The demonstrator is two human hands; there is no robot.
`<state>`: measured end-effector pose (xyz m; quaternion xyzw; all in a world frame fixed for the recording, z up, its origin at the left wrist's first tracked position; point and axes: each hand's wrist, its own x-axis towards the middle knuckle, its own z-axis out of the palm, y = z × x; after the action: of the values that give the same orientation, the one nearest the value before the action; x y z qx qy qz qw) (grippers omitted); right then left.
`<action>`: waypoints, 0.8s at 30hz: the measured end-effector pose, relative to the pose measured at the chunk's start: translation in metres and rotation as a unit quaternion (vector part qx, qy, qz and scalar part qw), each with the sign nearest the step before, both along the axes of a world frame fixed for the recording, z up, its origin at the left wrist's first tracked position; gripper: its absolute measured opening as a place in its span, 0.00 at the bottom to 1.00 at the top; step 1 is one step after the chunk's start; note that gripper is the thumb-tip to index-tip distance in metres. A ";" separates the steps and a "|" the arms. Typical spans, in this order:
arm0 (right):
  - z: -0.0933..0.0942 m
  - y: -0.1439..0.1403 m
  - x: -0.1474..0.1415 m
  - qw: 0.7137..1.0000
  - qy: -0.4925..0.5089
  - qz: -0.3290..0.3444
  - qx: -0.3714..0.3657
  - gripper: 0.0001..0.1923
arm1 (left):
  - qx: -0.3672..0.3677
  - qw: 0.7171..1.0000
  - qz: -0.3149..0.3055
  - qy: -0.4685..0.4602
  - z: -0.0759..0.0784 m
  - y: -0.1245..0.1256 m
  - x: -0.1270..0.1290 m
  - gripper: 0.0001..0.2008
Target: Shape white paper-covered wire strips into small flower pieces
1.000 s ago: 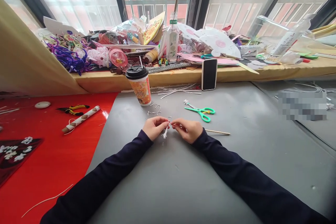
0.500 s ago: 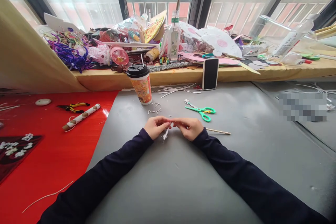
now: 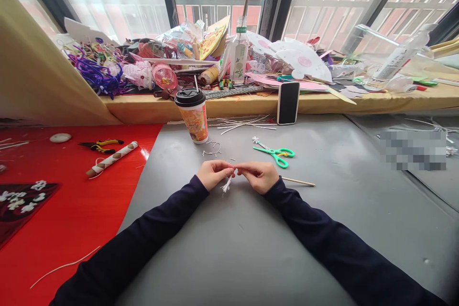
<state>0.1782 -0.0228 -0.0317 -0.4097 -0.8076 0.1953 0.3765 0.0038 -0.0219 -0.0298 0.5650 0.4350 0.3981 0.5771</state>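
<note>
My left hand (image 3: 213,175) is closed in a pinch around a small white strip-like piece (image 3: 227,185), whose frayed lower end hangs below the fingers. From the other side, my right hand (image 3: 261,177) brings its thumb and forefinger together at the upper end of the same piece; the fingertips hide that end. Behind the right wrist a thin wooden stick (image 3: 299,181) sticks out over the grey tabletop. Green-handled scissors (image 3: 278,154) lie beyond the right hand, beside a small white piece with a tufted end (image 3: 256,140). A ring of thin wire-like cord (image 3: 212,147) rests beyond the left hand.
A lidded paper cup (image 3: 193,117) and a propped phone (image 3: 288,103) stand at the back, with white strips (image 3: 247,123) between them. On the red surface at left lie pliers (image 3: 102,146) and a wrapped tube (image 3: 114,158). Craft materials crowd the windowsill (image 3: 229,104).
Both hands stay nearly in place around the white piece. My right fingertips have shifted slightly at its upper end, and the view has tilted a little.
</note>
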 end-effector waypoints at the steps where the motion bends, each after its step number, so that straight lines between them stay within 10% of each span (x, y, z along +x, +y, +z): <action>1: 0.001 -0.001 0.000 1.000 -0.004 0.000 0.001 0.13 | 0.001 1.000 -0.001 0.006 0.000 0.000 0.000 0.14; 24: 0.000 0.003 0.009 0.954 -0.192 0.029 0.228 0.17 | -0.121 0.992 -0.027 -0.034 0.005 -0.002 0.001 0.18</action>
<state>0.1876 -0.0194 -0.0314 -0.3195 -0.8991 -0.0655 0.2918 0.0052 -0.0243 -0.0251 0.4891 0.4447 0.3458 0.6659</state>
